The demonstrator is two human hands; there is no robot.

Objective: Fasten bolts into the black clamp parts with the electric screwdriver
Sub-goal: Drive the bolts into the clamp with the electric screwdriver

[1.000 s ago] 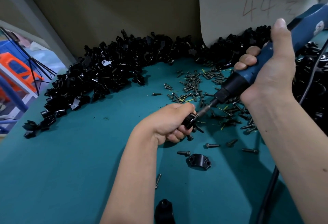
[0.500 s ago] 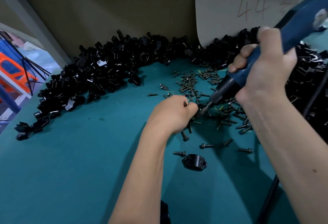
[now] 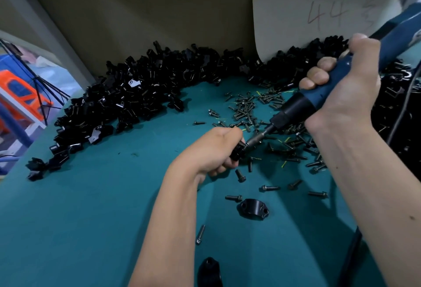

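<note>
Bolts (image 3: pixel 255 107) lie scattered across the far middle of the teal bench (image 3: pixel 91 207), thickest just beyond the two hands and thinning to a few strays nearer the person. Behind them a long heap of black clamp parts (image 3: pixel 141 91) curves along the back wall, running from the left edge round to the right.

The left hand (image 3: pixel 214 150) is curled round one black clamp part (image 3: pixel 238 151), fingers tucked beneath it and thumb over the top, holding it just above the bench. The right hand (image 3: pixel 346 88) is wrapped fully round the blue body of the electric screwdriver (image 3: pixel 303 104), with its thumb stretched up along the barrel. The tool slants down to the left, and the tip of its metal bit meets the held part (whether a bolt sits under the bit cannot be told, since the hand and the part hide that spot).

Nearer the person, a single clamp half (image 3: pixel 252 209) rests on the bench with two holes showing, a loose bolt just to its left. Another black part (image 3: pixel 209 270) shows at the bottom edge. A pale board (image 3: pixel 319 13) marked "44" in red leans against the back wall, with clamp parts piled at its foot. A dark cable (image 3: pixel 355 248) trails beneath the right forearm.
</note>
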